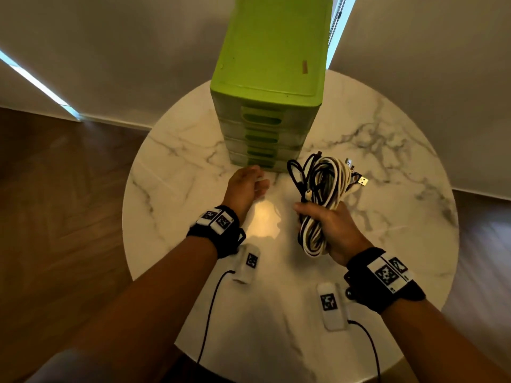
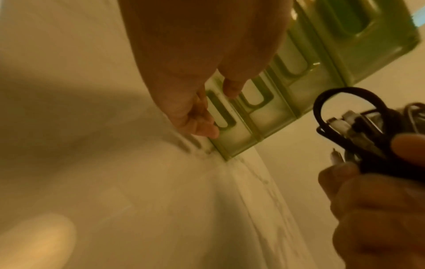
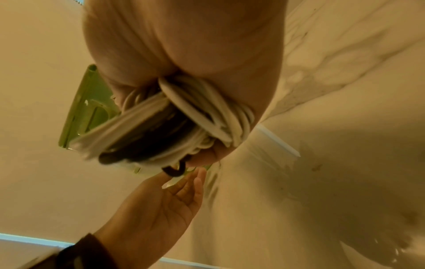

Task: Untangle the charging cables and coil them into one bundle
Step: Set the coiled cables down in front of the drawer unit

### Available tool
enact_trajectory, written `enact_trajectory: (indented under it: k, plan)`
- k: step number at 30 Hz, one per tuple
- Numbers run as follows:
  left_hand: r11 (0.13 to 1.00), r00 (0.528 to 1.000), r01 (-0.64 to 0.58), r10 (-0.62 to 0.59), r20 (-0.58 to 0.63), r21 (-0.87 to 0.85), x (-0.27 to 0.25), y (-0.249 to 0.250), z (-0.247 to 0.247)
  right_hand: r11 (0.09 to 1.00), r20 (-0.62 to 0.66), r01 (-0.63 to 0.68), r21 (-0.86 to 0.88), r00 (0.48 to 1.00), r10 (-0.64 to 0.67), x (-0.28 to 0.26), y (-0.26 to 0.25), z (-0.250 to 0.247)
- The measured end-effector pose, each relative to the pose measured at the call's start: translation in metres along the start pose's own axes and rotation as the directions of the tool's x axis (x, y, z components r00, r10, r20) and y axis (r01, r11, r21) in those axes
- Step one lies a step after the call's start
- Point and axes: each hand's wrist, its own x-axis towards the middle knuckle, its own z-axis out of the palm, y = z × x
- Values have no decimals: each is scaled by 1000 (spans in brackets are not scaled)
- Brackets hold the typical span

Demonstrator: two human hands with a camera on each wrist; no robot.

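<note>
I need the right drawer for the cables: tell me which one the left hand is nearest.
The bottom drawer of the green drawer unit: the left hand reaches toward it at table level, below the other drawers.

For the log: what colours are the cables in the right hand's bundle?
White and black cables, gripped by the right hand; clearest in the head view.

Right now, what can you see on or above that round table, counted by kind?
Hands: 2 (left hand, right hand)
Cable bundle: 1
Green drawer chest: 1
Round marble table: 1
Total: 5
</note>
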Motion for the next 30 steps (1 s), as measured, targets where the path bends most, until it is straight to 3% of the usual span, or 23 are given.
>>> enact_trajectory:
  k: [9, 22, 30]
  plan:
    - [1000, 998, -18, 17, -68, -8, 14, -7, 13, 1000, 26, 0, 14, 1000, 0, -3, 15, -10]
    - [999, 996, 33, -31, -85, 20, -91, -66, -34, 983, 2, -10, -181, 1000, 11, -54, 33, 7]
    - [998, 993, 54, -55, -108, -11, -119, -85, -46, 974, -45, -24, -226, 999, 14, -69, 37, 21]
